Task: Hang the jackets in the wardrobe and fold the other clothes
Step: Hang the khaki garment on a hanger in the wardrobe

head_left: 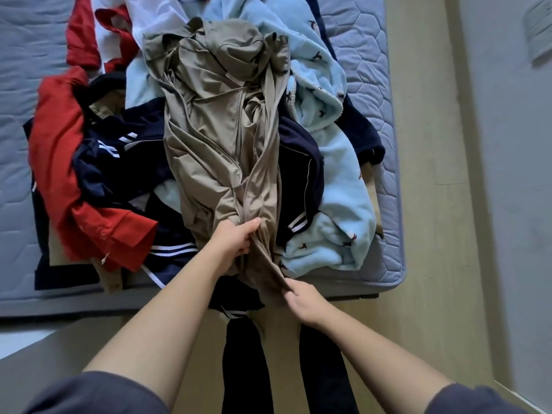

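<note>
Blue-grey quilted mattress (pixel 358 40) fills my view from nine o'clock round to two o'clock, with its near corner at about four o'clock. Pale wood floor (pixel 424 204) runs down the three o'clock side and under the camera at six o'clock, where I see dark trouser legs (pixel 248 369).

On the mattress lies a loose heap of clothes. Its biggest piece is a light blue fleece (pixel 337 180) with small dark prints, sprawled from twelve o'clock down to four o'clock of the heap. Over the middle, running lengthwise from twelve to six o'clock, is the tan jacket (pixel 215 130), crumpled, a zip showing along its front. Its lower end hangs past the mattress edge toward me. Under it, spreading to eight o'clock, are navy clothes (pixel 119 162) with white stripes, and a red shirt (pixel 56 138) lies across them at nine o'clock. A white garment (pixel 155 13) peeks out at eleven o'clock.

The left hand (pixel 236 239), just below centre, has its fingers curled round a bunched fold of the tan jacket, thumb laid across the top. The right hand (pixel 301 300), at five o'clock from the left one and off the mattress edge, pinches the jacket's lower end, fingers closed tight on the cloth. Both forearms are bare, coming from dark grey sleeves (pixel 98 395) at the bottom corners.
</note>
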Available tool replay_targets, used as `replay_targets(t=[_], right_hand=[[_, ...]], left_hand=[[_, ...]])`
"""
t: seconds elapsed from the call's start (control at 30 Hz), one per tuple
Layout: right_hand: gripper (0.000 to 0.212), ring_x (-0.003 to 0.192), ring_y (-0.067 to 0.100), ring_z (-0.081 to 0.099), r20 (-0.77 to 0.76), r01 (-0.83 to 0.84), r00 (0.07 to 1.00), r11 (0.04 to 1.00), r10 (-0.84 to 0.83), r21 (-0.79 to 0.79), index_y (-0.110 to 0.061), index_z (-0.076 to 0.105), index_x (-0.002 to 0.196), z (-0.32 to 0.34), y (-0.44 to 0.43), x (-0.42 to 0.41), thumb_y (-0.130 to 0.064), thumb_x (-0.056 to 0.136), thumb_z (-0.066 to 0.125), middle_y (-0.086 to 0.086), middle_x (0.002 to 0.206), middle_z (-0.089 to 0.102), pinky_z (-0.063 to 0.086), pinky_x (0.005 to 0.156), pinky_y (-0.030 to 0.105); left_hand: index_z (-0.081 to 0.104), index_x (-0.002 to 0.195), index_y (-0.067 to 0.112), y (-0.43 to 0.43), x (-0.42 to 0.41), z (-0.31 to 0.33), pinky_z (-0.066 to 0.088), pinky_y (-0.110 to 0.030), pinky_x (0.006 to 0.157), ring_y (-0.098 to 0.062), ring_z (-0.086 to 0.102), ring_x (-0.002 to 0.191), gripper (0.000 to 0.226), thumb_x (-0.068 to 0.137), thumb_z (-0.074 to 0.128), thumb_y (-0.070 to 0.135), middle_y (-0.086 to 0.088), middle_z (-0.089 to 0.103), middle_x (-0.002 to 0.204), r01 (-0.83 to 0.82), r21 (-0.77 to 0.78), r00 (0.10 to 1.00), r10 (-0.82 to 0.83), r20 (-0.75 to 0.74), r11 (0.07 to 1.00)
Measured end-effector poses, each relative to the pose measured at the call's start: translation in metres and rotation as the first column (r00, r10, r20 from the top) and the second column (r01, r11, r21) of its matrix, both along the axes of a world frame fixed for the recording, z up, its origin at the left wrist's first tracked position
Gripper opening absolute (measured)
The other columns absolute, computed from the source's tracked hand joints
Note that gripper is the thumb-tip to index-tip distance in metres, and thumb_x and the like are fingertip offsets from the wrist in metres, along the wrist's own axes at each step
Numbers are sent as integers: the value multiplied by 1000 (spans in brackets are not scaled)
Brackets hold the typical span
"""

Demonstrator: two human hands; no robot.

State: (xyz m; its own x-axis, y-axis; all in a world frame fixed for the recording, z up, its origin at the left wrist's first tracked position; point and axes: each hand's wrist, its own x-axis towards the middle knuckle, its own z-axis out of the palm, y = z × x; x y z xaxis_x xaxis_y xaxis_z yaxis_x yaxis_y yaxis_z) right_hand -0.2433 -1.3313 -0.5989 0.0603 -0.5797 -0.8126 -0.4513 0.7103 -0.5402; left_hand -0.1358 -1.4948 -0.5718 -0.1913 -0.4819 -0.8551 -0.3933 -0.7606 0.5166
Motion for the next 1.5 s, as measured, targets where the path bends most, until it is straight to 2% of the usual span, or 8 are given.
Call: replay_targets(t=[0.07,0.2,0.33,0.67,0.9,1.1,1.27,1.5], right_hand=[[44,114,28,60,250,238,932,964,-261,122,-22,42,142,6,2,-7,-9,102,31,3,145,43,48,91,28],[36,54,15,62,450,493,503,673,-738,552,-45,42,129,24,-1,-12,-25,107,23,18,124,60,49,54,23],[32,48,9,35,449,616,268,510,-852,601,-38,44,133,35,-3,-17,-33,104,31,10,76,53,34,52,21],[47,50,12,37,291,708,-35,182,-956,682,-14,62,89,43,2,-29,-52,99,36,2,63,45,37,51,24],[22,76,17,57,116,785,67,124,-991,607,-12,58,108,44,10,-24,2,92,57,10,92,61,53,61,31],[16,50,16,63,-2,657,92,59,-996,751,1,62,73,58,10,-25,-8,83,71,11,57,64,58,50,29],[21,45,14,64,5,656,193,133,-981,743,-6,61,74,64,4,-22,-21,84,72,6,56,65,56,53,27],[10,58,23,71,15,587,79,59,-997,807,1,64,83,69,7,-8,-8,87,66,14,73,72,58,54,42]], left_hand=[[59,88,16,-1,2,4,29,-21,48,-6,28,42,7,91,61,21,6,39,52,-9,36,998,11,-62,999],[57,77,17,0,6,14,29,-20,45,-5,27,38,15,92,61,20,8,37,49,-66,48,995,69,-71,997],[61,82,16,3,6,27,32,-16,41,-4,28,38,11,92,60,21,5,43,57,-50,48,992,55,-112,998],[61,66,18,7,3,47,27,-17,41,-4,24,38,26,92,59,16,7,33,50,-121,72,969,133,-209,990],[48,50,20,6,6,49,31,-16,40,-3,28,35,45,93,58,19,10,33,44,-168,85,960,182,-211,982],[53,40,19,5,3,53,30,-14,39,-3,28,35,54,94,56,19,10,36,44,-208,79,941,221,-255,975],[61,41,19,2,6,53,31,-16,41,-4,29,37,54,95,54,22,11,39,44,-179,25,940,178,-290,984],[59,47,20,5,8,53,32,-16,42,-4,31,38,47,94,55,20,9,38,46,-213,27,921,210,-329,977]])
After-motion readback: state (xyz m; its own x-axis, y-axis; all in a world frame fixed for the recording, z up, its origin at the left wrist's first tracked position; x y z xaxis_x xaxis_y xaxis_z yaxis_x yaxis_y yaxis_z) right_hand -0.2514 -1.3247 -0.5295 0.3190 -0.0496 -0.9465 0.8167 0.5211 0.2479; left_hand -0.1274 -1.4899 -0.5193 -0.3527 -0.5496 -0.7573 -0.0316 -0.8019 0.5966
